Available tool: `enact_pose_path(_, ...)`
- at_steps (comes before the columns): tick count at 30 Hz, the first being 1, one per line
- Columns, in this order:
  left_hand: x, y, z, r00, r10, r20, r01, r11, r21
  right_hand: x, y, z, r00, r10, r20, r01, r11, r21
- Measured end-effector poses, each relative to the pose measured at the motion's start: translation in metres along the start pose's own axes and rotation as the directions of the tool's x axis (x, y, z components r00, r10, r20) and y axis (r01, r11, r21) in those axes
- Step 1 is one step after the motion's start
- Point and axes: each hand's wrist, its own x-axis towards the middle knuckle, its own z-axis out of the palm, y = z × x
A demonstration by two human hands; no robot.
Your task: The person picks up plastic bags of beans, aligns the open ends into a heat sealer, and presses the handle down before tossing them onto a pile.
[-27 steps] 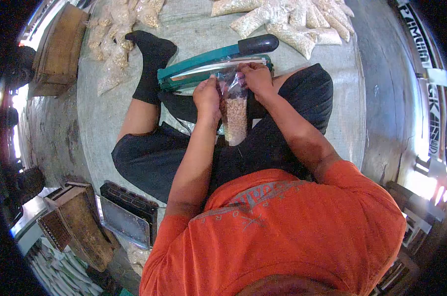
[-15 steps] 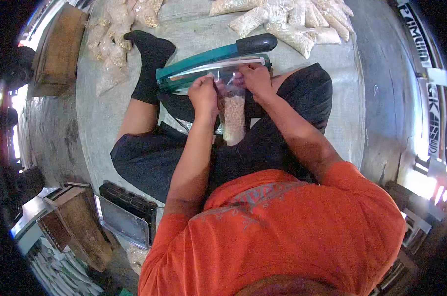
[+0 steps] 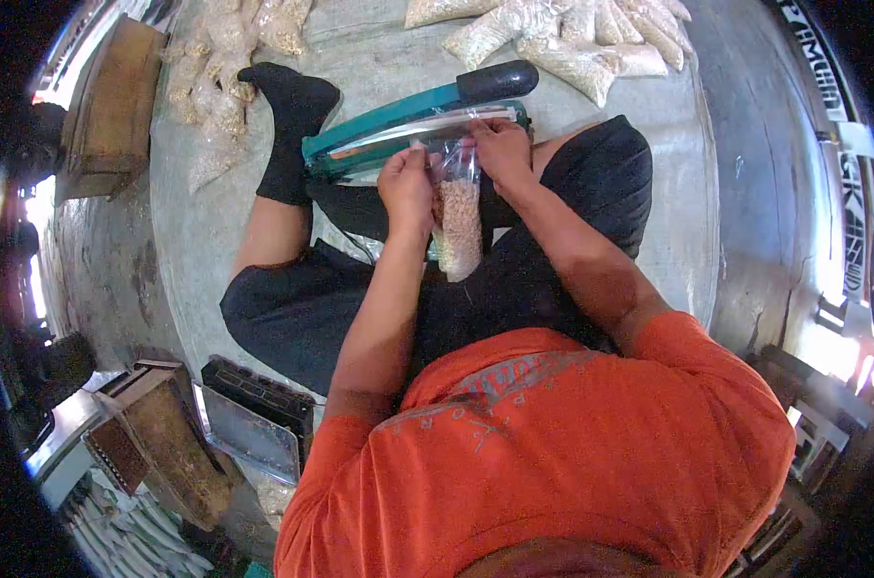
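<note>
Plastic bag [image 3: 461, 217], filled but seemingly unsealed, sits between lap [image 3: 447, 313] and sealer [image 3: 389, 115], its top pinched by left hand [image 3: 405, 190] and right hand [image 3: 503, 154], with packed bags [image 3: 574, 64] beyond.

Hands [image 3: 454, 171] holding filled clear bag [image 3: 459, 222], teal sealer [image 3: 384, 123] just beyond, black sock [image 3: 291, 111] nearby

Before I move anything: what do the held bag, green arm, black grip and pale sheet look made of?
Held bag: clear plastic film, glossy; pale contents show through.
Green arm: painted metal or plastic, unclear; smooth, even color.
Black grip: rubber or plastic; rounded, soft highlight.
Pale sheet: likely woven plastic; dull, creased.
</note>
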Motion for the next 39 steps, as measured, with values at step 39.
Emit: enact_pose_path(39, 0.023, -0.018, 0.003, 0.996, -0.006, -0.093, 0.001, 0.999, -0.050, 0.055, 0.078, -0.011, 0.955, -0.298, 0.013, 0.281, 0.885, -0.371)
